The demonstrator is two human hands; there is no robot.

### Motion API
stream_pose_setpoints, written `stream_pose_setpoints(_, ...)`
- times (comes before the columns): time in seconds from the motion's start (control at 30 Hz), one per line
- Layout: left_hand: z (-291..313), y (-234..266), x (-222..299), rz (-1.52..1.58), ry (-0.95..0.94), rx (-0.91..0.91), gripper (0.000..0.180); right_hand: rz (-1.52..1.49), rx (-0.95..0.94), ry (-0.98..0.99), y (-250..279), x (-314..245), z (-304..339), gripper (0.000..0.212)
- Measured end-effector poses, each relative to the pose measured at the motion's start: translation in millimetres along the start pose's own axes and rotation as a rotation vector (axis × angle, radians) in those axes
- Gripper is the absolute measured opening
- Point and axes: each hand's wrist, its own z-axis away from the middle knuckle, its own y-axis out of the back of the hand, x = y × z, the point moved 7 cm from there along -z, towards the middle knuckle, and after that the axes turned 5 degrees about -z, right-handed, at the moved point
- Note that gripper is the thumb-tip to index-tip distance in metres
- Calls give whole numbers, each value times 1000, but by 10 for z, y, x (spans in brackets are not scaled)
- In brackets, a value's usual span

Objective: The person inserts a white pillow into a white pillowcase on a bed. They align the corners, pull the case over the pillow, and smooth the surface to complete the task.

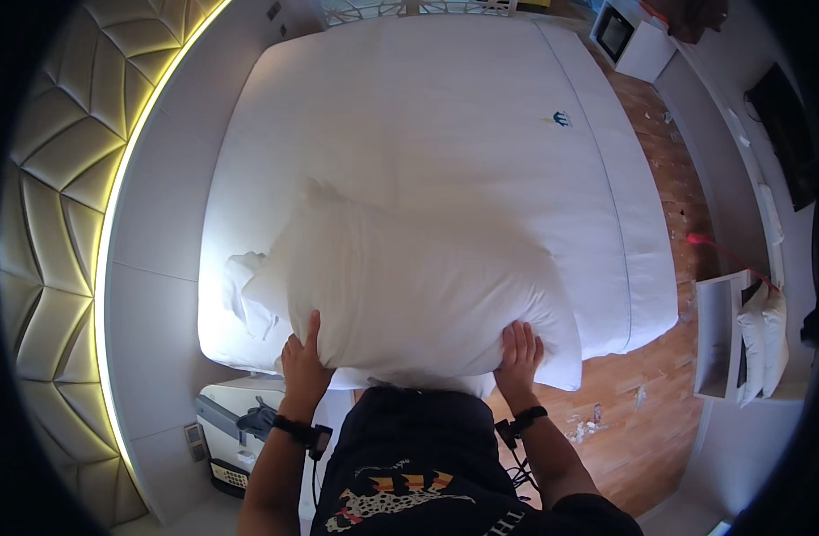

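Observation:
A plump white pillow (pixel 418 277) lies at the near edge of the bed, its right corner hanging past the mattress. My left hand (pixel 306 364) grips the pillow's near left side, one finger extended up along it and the others partly hidden. At the near right side, my right hand (pixel 518 357) holds the same pillow, its fingers close together on the fabric. Left of the pillow is a crumpled white cloth (pixel 251 295), partly covered. Beneath everything spreads the white bed cover (pixel 427 107), with a dark line and small blue emblem along its right side.
A padded headboard wall (pixel 61 188) with a glowing strip curves along the left. Beside the bed's near left corner sits a pale box-shaped thing (pixel 239 429) with dark cloth on it. White scraps (pixel 588 429) litter the wooden floor. Two pillows (pixel 762 344) rest on a right-hand shelf.

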Motion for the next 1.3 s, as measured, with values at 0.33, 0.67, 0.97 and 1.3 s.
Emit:
stream_pose_setpoints(0.33,-731,1008,197,116,-225,445,50,-98,43,15,415,190,-1480,31)
stream_pose_setpoints(0.67,-310,2799,-581,284,-54,521,28,-94,84,220,2301,-1421,-1797,23)
stream_pose_setpoints(0.97,-1035,2161,-826,164,-303,594,41,305,-192,-30,997,-981,-1761,11)
stream_pose_setpoints(1.3,-631,195,-577,199,-207,53,77,24,-228,-100,-146,-1533,-1081,66)
